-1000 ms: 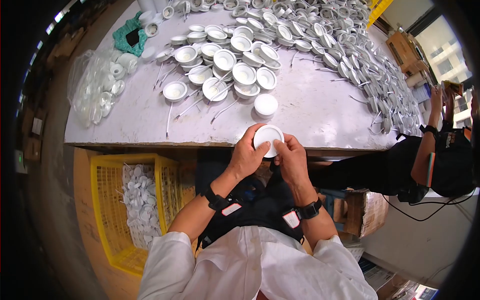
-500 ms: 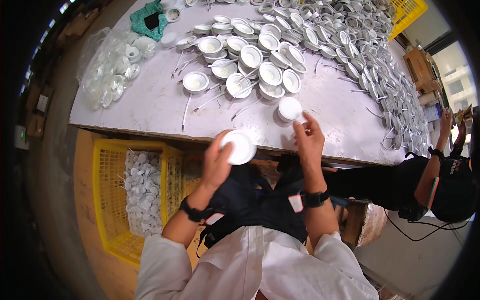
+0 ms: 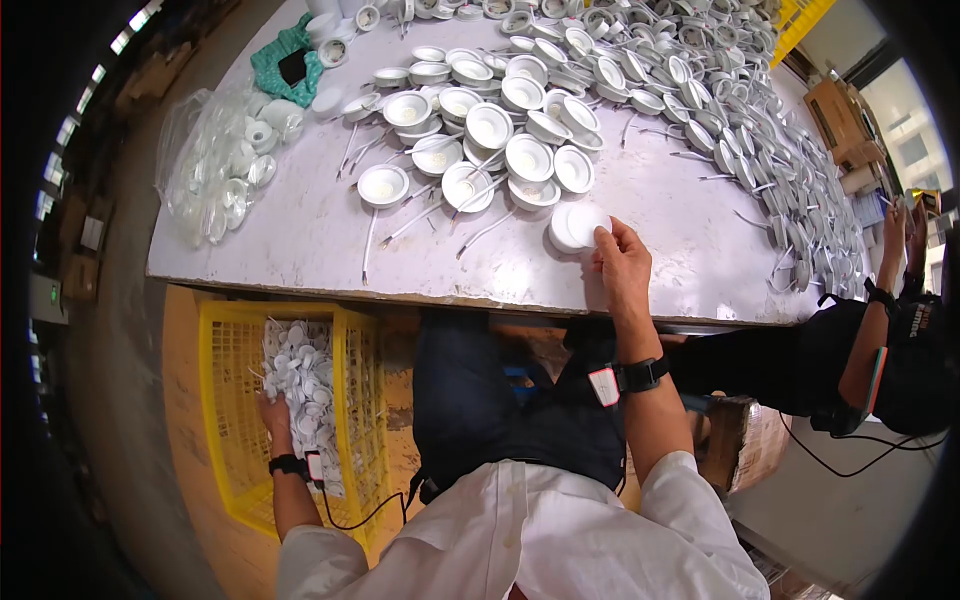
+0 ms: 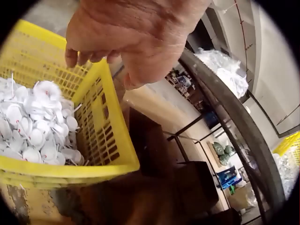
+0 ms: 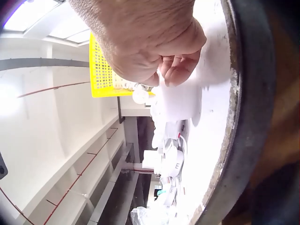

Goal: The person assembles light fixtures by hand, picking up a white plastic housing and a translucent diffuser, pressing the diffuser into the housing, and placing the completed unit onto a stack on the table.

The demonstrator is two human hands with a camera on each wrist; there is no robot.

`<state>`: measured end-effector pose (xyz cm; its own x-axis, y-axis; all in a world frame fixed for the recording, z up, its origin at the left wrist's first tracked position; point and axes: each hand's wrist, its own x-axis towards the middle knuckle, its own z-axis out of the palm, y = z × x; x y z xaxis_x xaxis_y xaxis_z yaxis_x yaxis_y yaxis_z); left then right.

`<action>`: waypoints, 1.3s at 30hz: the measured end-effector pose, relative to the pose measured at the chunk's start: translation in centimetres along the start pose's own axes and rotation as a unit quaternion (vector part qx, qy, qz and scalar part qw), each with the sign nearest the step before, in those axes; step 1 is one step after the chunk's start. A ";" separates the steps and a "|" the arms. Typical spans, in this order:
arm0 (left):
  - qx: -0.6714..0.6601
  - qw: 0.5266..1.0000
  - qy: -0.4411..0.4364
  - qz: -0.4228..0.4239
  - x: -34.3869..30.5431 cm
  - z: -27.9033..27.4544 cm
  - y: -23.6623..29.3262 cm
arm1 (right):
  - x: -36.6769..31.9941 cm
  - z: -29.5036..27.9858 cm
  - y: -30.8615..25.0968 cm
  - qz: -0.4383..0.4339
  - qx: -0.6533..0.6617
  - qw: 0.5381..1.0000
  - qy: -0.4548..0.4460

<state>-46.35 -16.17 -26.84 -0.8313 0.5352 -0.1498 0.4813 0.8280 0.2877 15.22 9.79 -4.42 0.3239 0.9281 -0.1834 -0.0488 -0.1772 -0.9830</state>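
Note:
My left hand hangs at the near-left side of the yellow basket, fingers loosely bent and nothing in them. In the left wrist view, a blurred round white lamp shows above the heap of white lamps with wires inside. At the table edge, my right hand pinches a thin white disc between thumb and fingers. That disc overlaps the stack of white discs standing on the table.
White lamp housings with cables lie in a cluster beyond the stack, with a larger heap to the right. A clear plastic bag of round parts sits at left. Another person's arm is at the right.
The left hand has carried the white lamp from the table edge down to the basket and released it. The right hand has reached the disc stack and taken hold of a disc.

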 end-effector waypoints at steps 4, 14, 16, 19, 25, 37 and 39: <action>-0.304 0.920 -0.157 0.194 -7.5 1.9 8.2 | 0.3 -0.8 0.9 0.014 0.113 0.993 0.012; -0.437 0.662 -0.534 0.292 -31.4 -8.2 43.8 | -5.1 -4.4 -1.1 0.080 0.240 0.966 -0.045; -0.451 0.658 -0.534 0.281 -33.6 -7.2 47.4 | -6.2 -4.9 -1.1 0.067 0.242 0.966 -0.061; -0.425 0.638 -0.565 0.306 -35.3 -6.2 50.0 | -7.2 -6.2 -1.0 0.067 0.243 0.966 -0.051; -0.370 0.630 -0.643 0.228 -36.8 -4.5 50.7 | -6.9 -9.4 1.1 0.087 0.248 0.965 -0.026; -0.306 0.504 -0.075 0.804 -39.2 -2.6 53.0 | -5.7 -14.8 1.5 0.113 0.325 0.937 -0.064; -0.283 0.476 -0.048 0.831 -39.7 -2.5 53.6 | -5.6 -15.3 0.9 0.097 0.327 0.938 -0.055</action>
<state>11.81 6.58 -3.13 0.5966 0.4005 0.6955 0.2775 -0.9161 0.2894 27.77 -0.58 -4.09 0.1502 0.9338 -0.3248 -0.6775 -0.1420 -0.7217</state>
